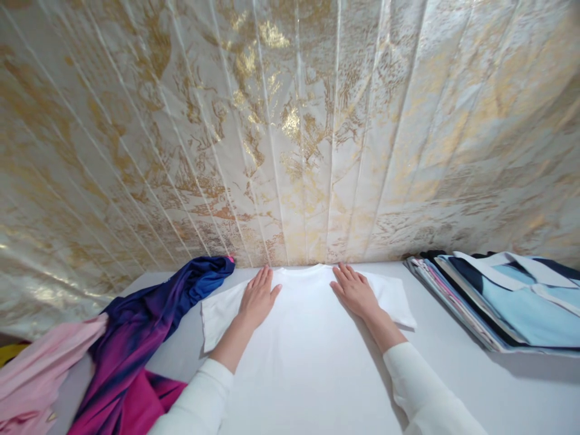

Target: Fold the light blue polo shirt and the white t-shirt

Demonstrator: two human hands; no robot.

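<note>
A white T-shirt [308, 350] lies spread out in front of me, its neckline at the far side and its short sleeves out to both sides. My left hand [259, 297] rests flat on the left shoulder of the shirt, fingers stretched forward and thumb apart. On the right shoulder, my right hand [354, 291] also lies flat with its fingers extended. Neither hand grips the fabric. The lower part of the shirt runs out of view at the bottom.
Left of the shirt lies a crumpled navy and magenta garment [154, 332], with a pink garment [54, 362] beside it. A stack of folded clothes [512, 302] sits at the right on the white table [462, 368]. A gold-patterned curtain [290, 133] hangs behind the table.
</note>
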